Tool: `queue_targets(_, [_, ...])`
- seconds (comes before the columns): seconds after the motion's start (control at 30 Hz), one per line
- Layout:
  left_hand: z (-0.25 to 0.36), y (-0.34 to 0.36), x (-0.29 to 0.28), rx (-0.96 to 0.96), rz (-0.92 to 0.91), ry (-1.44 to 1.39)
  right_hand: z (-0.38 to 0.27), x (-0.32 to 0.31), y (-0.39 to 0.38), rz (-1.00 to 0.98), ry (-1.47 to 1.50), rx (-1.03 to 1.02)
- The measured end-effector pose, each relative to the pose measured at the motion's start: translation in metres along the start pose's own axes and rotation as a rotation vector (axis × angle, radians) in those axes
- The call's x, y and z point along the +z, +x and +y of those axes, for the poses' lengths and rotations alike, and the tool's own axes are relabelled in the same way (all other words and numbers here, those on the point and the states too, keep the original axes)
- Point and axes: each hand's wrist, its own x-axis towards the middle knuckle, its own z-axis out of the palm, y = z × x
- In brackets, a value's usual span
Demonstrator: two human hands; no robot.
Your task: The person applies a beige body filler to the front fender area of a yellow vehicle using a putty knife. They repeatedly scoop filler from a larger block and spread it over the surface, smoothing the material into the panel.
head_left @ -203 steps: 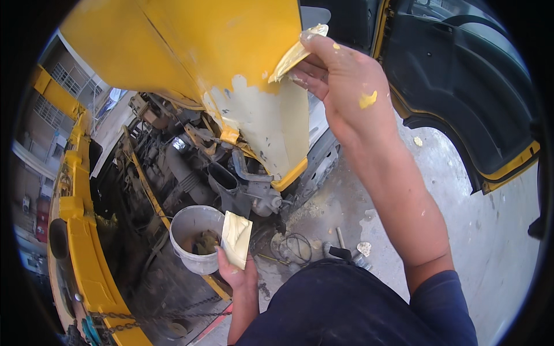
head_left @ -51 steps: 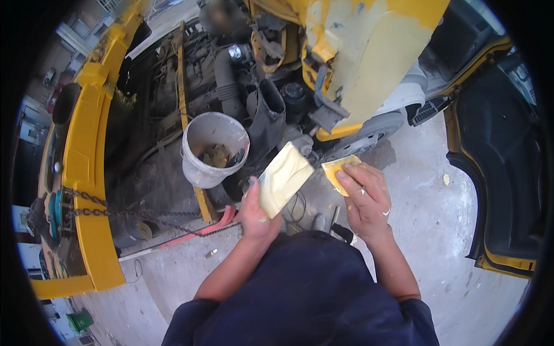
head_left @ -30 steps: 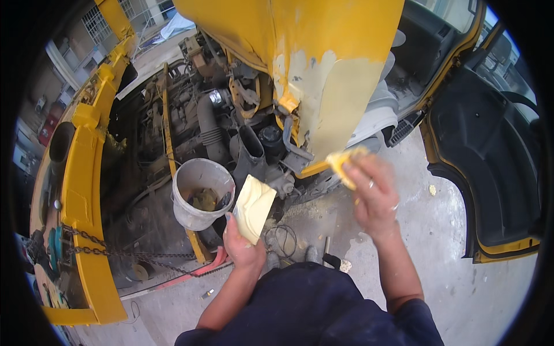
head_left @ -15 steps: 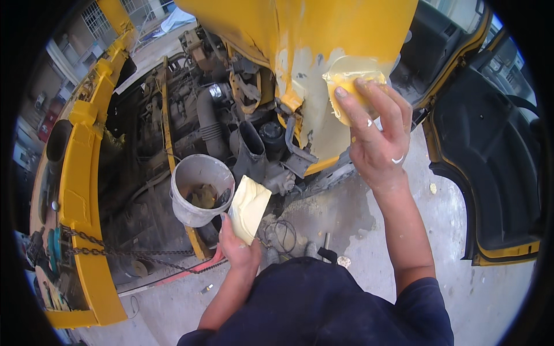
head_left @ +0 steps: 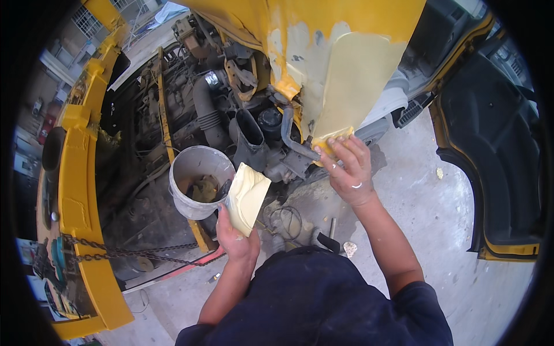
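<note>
My left hand (head_left: 235, 236) grips a flat board (head_left: 247, 202) loaded with smooth cream-coloured filler. Right beside it is a grey, smeared bucket (head_left: 199, 207) with scraps inside; whether my fingers also hold its rim I cannot tell. In my right hand (head_left: 351, 170) is a yellow filler spreader (head_left: 332, 141), fingers pressed over it, its edge coated with cream filler. It sits at the lower end of a yellow body panel (head_left: 346, 20). A smooth band of wet filler (head_left: 355, 81) runs down that panel to the spreader, over a grey patch.
At left lies an exposed engine bay with a black ribbed hose (head_left: 208, 109), behind a yellow beam (head_left: 81, 190) and a chain (head_left: 133, 254). An open black-lined door (head_left: 490, 155) stands at right. A bent pipe (head_left: 291, 132) juts near my right hand. Cables lie on the concrete floor (head_left: 427, 202).
My right hand has drawn the spreader down the panel to its lower end, leaving a longer smooth band of filler. My left hand, board and bucket stay nearly where they were.
</note>
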Motion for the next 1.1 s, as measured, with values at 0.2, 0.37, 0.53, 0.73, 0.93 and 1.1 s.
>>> queue_targets(0.2, [-0.001, 0.001, -0.008, -0.022, -0.014, 0.026, -0.006, 0.031, -0.060, -0.107, 0.115, 0.113])
queue_targets(0.37, [-0.003, -0.003, -0.016, -0.028, 0.003, 0.053, -0.017, 0.024, -0.072, -0.166, 0.163, 0.210])
queue_targets(0.53, [0.001, -0.010, -0.020, -0.036, 0.002, 0.048, -0.053, -0.011, -0.068, -0.062, 0.486, 0.878])
queue_targets(0.73, [0.003, -0.012, -0.015, -0.042, 0.013, 0.077, -0.072, 0.009, -0.046, 0.537, 1.501, 1.804])
queue_targets(0.93, [0.010, -0.012, -0.026, -0.035, -0.028, 0.067, -0.084, 0.021, -0.013, 0.598, 1.544, 1.901])
queue_targets(1.1, [0.015, -0.009, -0.036, -0.035, -0.034, 0.058, -0.080, 0.020, 0.013, 0.548, 1.543, 1.845])
